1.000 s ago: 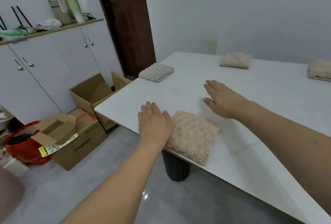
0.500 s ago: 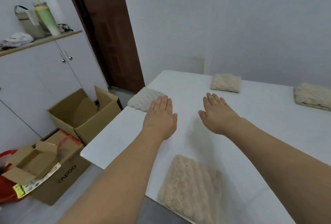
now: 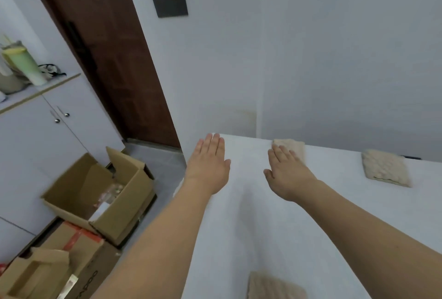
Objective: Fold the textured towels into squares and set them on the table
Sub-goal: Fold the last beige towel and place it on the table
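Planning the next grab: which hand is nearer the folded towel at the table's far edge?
Right. The right hand overlaps the far-edge towel's near side; the left hand hovers further left, well apart.

I am holding both arms stretched forward over the table (image 3: 275, 227), palms down. My left hand (image 3: 208, 167) is hanging flat, fingers straight and together; my right hand (image 3: 287, 174) is hovering beside it, fingers relaxed, gripping nothing.

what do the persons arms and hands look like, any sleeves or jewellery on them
Both forearms are bare as far as the frame shows, with no sleeve in view. The left hand and right hand wear no gloves; no ring, watch or bracelet shows on the backs of the hands or wrists. Nails look short and unpainted, though the picture is slightly blurred.
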Demonstrator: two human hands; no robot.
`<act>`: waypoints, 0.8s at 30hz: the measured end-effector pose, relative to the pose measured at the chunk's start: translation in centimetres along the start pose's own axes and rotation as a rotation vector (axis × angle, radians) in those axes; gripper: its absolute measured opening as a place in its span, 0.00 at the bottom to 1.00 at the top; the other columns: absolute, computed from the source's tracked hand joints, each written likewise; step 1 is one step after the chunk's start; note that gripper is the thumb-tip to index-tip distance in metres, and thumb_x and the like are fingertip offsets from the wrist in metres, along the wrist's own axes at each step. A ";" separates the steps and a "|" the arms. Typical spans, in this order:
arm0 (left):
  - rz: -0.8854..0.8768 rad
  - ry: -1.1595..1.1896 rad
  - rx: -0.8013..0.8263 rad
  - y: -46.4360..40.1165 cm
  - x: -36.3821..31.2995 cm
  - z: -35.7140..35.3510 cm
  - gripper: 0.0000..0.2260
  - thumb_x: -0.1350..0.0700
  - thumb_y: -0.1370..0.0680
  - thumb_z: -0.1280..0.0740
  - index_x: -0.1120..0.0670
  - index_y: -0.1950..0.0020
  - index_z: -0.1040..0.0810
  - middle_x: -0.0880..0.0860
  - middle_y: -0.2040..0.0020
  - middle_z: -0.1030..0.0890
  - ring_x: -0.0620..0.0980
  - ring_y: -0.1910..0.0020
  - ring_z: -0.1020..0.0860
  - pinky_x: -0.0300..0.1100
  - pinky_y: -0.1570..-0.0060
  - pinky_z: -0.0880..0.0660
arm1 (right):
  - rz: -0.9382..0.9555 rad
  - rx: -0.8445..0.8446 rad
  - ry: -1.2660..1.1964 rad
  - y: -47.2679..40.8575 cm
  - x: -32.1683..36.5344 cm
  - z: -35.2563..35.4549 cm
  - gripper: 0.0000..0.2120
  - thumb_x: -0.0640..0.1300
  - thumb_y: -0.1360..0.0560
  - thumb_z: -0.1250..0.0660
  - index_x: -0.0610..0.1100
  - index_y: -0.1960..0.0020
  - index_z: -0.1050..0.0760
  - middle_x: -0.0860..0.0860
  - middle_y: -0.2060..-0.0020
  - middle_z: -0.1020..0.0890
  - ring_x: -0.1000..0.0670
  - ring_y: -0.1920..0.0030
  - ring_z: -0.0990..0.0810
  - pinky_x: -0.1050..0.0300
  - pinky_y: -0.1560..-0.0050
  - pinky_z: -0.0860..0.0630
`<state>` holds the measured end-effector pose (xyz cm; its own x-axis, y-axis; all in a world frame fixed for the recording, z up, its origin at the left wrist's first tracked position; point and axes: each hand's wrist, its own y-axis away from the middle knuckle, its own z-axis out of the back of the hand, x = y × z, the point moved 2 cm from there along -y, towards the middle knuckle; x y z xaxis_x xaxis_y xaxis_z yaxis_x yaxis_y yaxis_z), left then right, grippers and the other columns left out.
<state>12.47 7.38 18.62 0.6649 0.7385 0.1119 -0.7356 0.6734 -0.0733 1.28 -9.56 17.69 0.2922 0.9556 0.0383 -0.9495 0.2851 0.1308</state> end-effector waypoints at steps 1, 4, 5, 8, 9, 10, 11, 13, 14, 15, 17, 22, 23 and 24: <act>-0.021 -0.001 0.000 -1.1 -0.4 -0.1 0.29 0.47 0.16 0.54 0.60 0.20 0.56 0.57 0.19 0.55 0.55 0.20 0.58 0.51 0.22 0.60 | -0.014 0.006 0.001 -0.5 -0.7 0.1 0.29 0.51 0.17 0.56 0.38 0.22 0.58 0.44 0.22 0.58 0.46 0.22 0.60 0.50 0.23 0.60; -0.073 0.008 0.010 -4.2 -2.2 -0.5 0.29 0.47 0.16 0.54 0.61 0.20 0.56 0.57 0.19 0.55 0.55 0.20 0.58 0.50 0.22 0.60 | -0.060 0.023 -0.014 -2.1 -3.4 -0.2 0.29 0.52 0.17 0.57 0.37 0.22 0.58 0.43 0.22 0.57 0.45 0.22 0.60 0.50 0.23 0.61; -0.088 0.009 0.019 -5.4 -2.8 -0.6 0.29 0.47 0.16 0.54 0.60 0.20 0.56 0.57 0.19 0.56 0.55 0.20 0.58 0.50 0.22 0.61 | -0.074 0.034 -0.022 -2.8 -4.4 -0.3 0.29 0.52 0.17 0.57 0.37 0.22 0.58 0.43 0.22 0.57 0.45 0.22 0.60 0.50 0.23 0.60; -0.119 0.010 0.015 -8.1 -4.0 -1.0 0.29 0.47 0.16 0.54 0.60 0.20 0.57 0.56 0.19 0.56 0.54 0.20 0.59 0.50 0.22 0.60 | -0.103 0.054 -0.058 -4.7 -7.1 -0.7 0.29 0.51 0.17 0.57 0.37 0.22 0.57 0.43 0.22 0.57 0.45 0.22 0.59 0.50 0.23 0.60; -0.124 0.023 0.000 -9.3 -4.4 -1.3 0.29 0.47 0.16 0.54 0.60 0.20 0.56 0.56 0.19 0.56 0.54 0.20 0.59 0.50 0.22 0.61 | -0.112 0.048 -0.076 -5.6 -8.1 -0.9 0.29 0.51 0.17 0.57 0.37 0.22 0.57 0.43 0.22 0.56 0.45 0.22 0.59 0.50 0.23 0.59; -0.128 0.045 -0.011 -10.5 -4.7 -1.7 0.28 0.47 0.16 0.54 0.60 0.20 0.56 0.56 0.19 0.55 0.54 0.20 0.59 0.49 0.22 0.61 | -0.121 0.039 -0.102 -6.6 -9.1 -1.2 0.29 0.51 0.17 0.57 0.37 0.22 0.57 0.43 0.22 0.56 0.46 0.22 0.58 0.50 0.23 0.59; -0.131 0.071 -0.014 -11.7 -5.0 -2.1 0.28 0.47 0.16 0.54 0.60 0.20 0.56 0.56 0.19 0.55 0.54 0.20 0.59 0.49 0.22 0.61 | -0.132 0.034 -0.131 -7.7 -10.0 -1.6 0.29 0.51 0.17 0.56 0.37 0.22 0.57 0.43 0.22 0.55 0.46 0.22 0.58 0.51 0.23 0.59; -0.139 0.127 -0.011 -14.2 -5.6 -3.7 0.28 0.47 0.15 0.53 0.59 0.20 0.56 0.55 0.18 0.55 0.53 0.20 0.59 0.48 0.22 0.62 | -0.157 0.029 -0.186 -10.0 -11.8 -3.0 0.29 0.51 0.17 0.56 0.37 0.22 0.57 0.43 0.22 0.55 0.46 0.22 0.57 0.52 0.23 0.59; -0.146 0.158 -0.010 -15.5 -5.9 -4.8 0.28 0.47 0.15 0.53 0.59 0.20 0.55 0.55 0.18 0.55 0.52 0.20 0.59 0.47 0.23 0.62 | -0.162 0.032 -0.210 -11.2 -12.6 -4.0 0.29 0.51 0.17 0.56 0.37 0.22 0.57 0.44 0.21 0.55 0.47 0.22 0.57 0.52 0.23 0.59; -0.150 0.195 -0.006 -16.8 -6.1 -6.1 0.28 0.48 0.15 0.53 0.59 0.20 0.55 0.55 0.18 0.55 0.52 0.20 0.59 0.47 0.23 0.62 | -0.166 0.038 -0.235 -12.2 -13.4 -5.1 0.29 0.51 0.17 0.56 0.38 0.22 0.56 0.44 0.21 0.55 0.47 0.22 0.58 0.53 0.23 0.59; -0.142 0.282 -0.009 -19.5 -6.4 -8.9 0.27 0.49 0.15 0.53 0.59 0.19 0.54 0.54 0.18 0.55 0.50 0.20 0.59 0.46 0.22 0.61 | -0.181 0.035 -0.300 -14.3 -14.9 -7.2 0.28 0.51 0.17 0.55 0.38 0.21 0.56 0.45 0.21 0.55 0.49 0.22 0.58 0.55 0.24 0.59; -0.083 0.346 -0.003 -25.3 -7.7 -17.1 0.27 0.49 0.15 0.52 0.59 0.19 0.53 0.55 0.18 0.53 0.51 0.20 0.58 0.47 0.22 0.60 | -0.282 -0.056 -0.536 -18.8 -19.3 -13.1 0.27 0.51 0.16 0.54 0.41 0.21 0.52 0.49 0.21 0.52 0.52 0.22 0.55 0.61 0.27 0.58; -0.074 0.341 -0.002 -26.1 -8.0 -18.7 0.27 0.49 0.15 0.52 0.59 0.19 0.53 0.55 0.18 0.53 0.51 0.20 0.57 0.47 0.22 0.60 | -0.305 -0.074 -0.573 -19.6 -20.2 -14.4 0.27 0.52 0.17 0.53 0.42 0.21 0.52 0.50 0.21 0.51 0.53 0.22 0.55 0.62 0.28 0.58; -0.071 0.344 -0.004 -26.9 -8.3 -20.2 0.27 0.49 0.15 0.52 0.60 0.19 0.52 0.56 0.18 0.52 0.52 0.20 0.57 0.47 0.22 0.60 | -0.324 -0.088 -0.599 -20.4 -20.9 -15.7 0.27 0.53 0.17 0.53 0.43 0.21 0.51 0.51 0.21 0.51 0.54 0.22 0.54 0.62 0.28 0.58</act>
<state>29.38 -16.16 -0.32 0.7196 0.6574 -0.2237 -0.6859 0.7231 -0.0813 12.74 -34.22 -1.36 0.5516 0.6224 0.5553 -0.8020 0.5788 0.1479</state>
